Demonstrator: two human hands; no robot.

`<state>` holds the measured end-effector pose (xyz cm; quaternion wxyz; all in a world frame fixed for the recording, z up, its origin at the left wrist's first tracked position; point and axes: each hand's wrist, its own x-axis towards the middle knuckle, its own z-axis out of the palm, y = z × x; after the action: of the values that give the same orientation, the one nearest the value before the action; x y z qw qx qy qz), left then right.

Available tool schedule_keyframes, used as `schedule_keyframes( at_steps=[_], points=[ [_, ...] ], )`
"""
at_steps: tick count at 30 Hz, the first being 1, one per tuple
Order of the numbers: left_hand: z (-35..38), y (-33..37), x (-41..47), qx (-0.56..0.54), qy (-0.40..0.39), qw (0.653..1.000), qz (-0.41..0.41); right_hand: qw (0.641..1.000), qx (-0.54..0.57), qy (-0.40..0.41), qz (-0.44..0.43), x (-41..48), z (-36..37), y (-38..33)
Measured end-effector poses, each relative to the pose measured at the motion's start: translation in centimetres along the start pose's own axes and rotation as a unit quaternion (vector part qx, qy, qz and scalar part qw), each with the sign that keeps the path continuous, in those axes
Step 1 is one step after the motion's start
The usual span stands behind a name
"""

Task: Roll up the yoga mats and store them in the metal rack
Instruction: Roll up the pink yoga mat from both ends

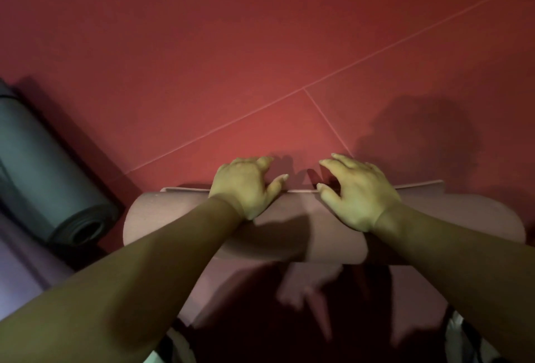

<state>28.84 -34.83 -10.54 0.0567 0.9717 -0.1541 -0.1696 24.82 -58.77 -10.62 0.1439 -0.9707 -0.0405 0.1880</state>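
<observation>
A pink yoga mat (173, 218) lies rolled into a thick cylinder across the lower middle of the view, with only a thin flat strip of its end (419, 186) showing on the floor beyond the roll. My left hand (246, 186) rests on top of the roll left of centre, fingers curved over its far side. My right hand (359, 192) presses on the roll right of centre, fingers spread and bent toward the floor. A grey yoga mat (43, 174), rolled up, lies at the left. The metal rack is out of view.
The floor (260, 44) is red matting with thin seams running diagonally. A purple mat surface (17, 270) shows at the lower left beside the grey roll. My knees and dark clothing fill the bottom edge.
</observation>
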Motion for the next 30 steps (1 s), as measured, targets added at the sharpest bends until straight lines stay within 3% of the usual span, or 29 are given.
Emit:
schedule_keyframes(
  at_steps=[6, 9, 18, 23, 25, 27, 30],
  points=[
    [0.6, -0.5, 0.8, -0.060, -0.082, 0.995, -0.002, 1.000, 0.012, -0.002, -0.007, 0.0, -0.1, 0.0],
    [0.7, -0.3, 0.0, -0.066, -0.088, 0.994, -0.004, 1.000, 0.009, -0.007, -0.015, -0.7, 0.3, 0.1],
    [2.4, 0.4, -5.1, -0.047, 0.043, 0.998, 0.001, 0.998, -0.038, -0.027, -0.033, -4.5, 1.8, -0.4],
    [3.8, 1.4, -10.1, -0.012, 0.110, 0.994, -0.005, 0.994, -0.065, 0.050, -0.067, -9.3, 3.5, -1.7],
    [4.3, 1.5, -11.8, -0.046, 0.130, 0.990, -0.018, 0.993, -0.078, 0.055, -0.067, -10.7, 3.9, -2.3],
    [4.2, 1.5, -12.7, -0.122, 0.149, 0.981, -0.029, 0.993, -0.107, 0.010, -0.056, -11.3, 3.4, -2.8],
    [2.8, 1.3, -13.4, -0.251, 0.137, 0.952, -0.109, 0.990, -0.122, -0.046, -0.051, -11.5, 2.3, -4.1]
  ],
)
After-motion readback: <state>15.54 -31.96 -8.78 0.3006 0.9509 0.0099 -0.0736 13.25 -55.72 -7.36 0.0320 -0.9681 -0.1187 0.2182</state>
